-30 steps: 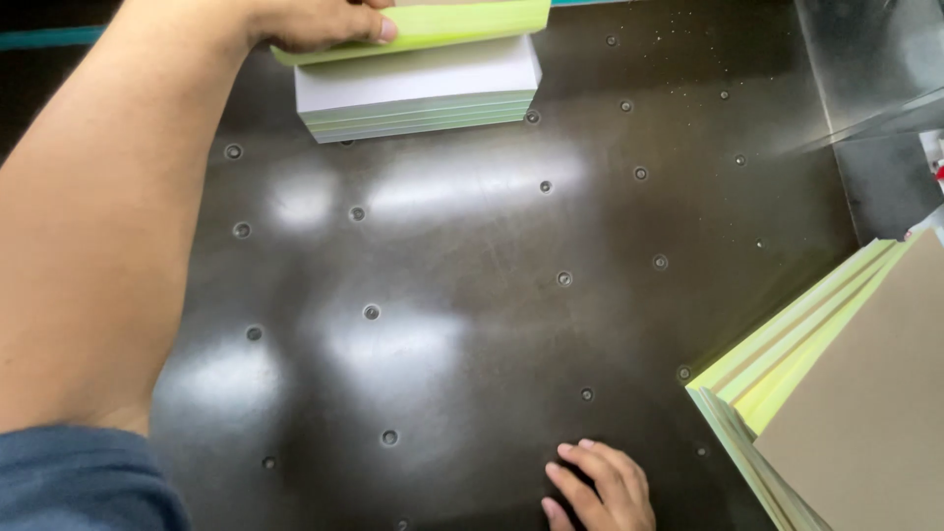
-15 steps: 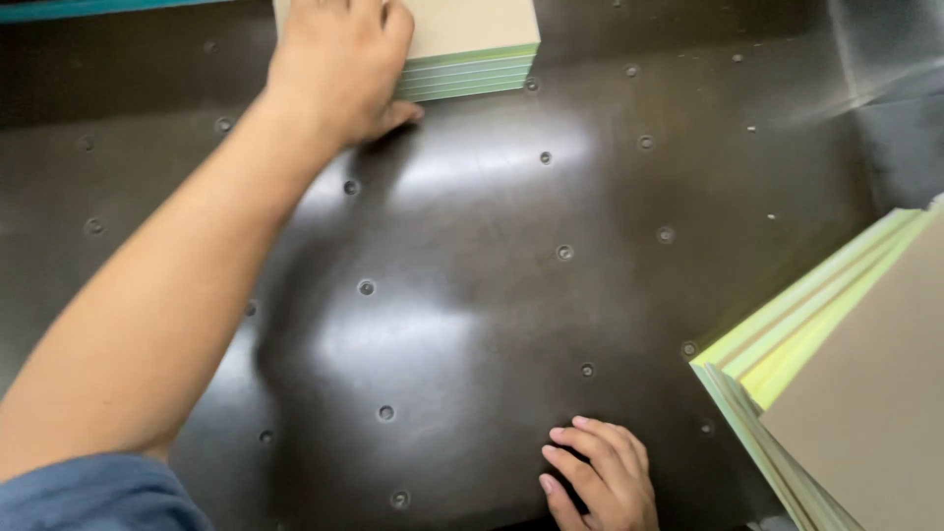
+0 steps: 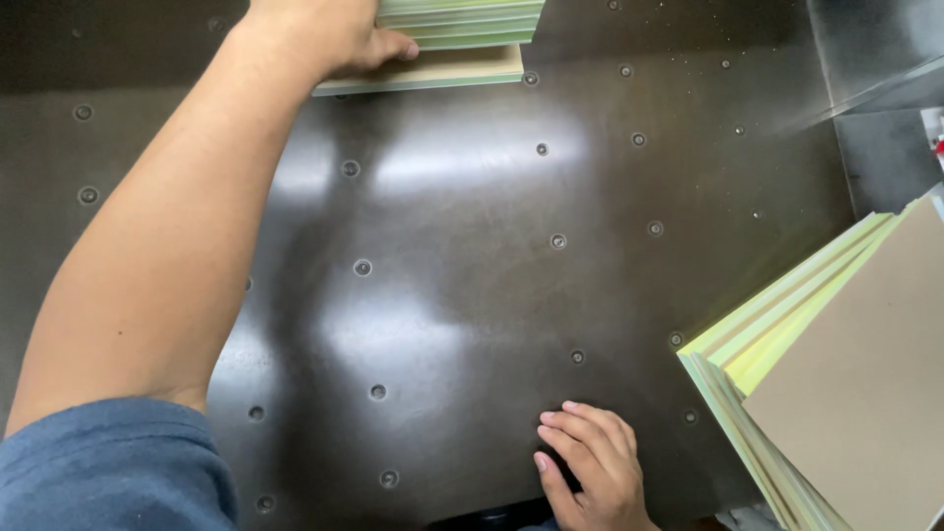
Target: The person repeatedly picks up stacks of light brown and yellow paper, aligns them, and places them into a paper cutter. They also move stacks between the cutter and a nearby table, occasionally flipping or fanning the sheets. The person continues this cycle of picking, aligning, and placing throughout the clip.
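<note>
The left hand [image 3: 329,34] reaches far across the dark bench [image 3: 462,295] — its grip lies flat on a thin tan-topped pad [image 3: 462,71], fingers pressed together, thumb along the near edge. The pad's long axis runs crosswise; a green-edged stack [image 3: 462,20] sits just beyond. The right hand [image 3: 590,472] rests loosely curled, empty, nearer the fanned pile [image 3: 846,393] to its right.

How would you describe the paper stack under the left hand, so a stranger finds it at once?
Start at the dark metal table with small round studs. At its far edge, the left hand presses a flat stack with green edges and a tan sheet. The other stack lies fanned at the right, untouched.
</note>
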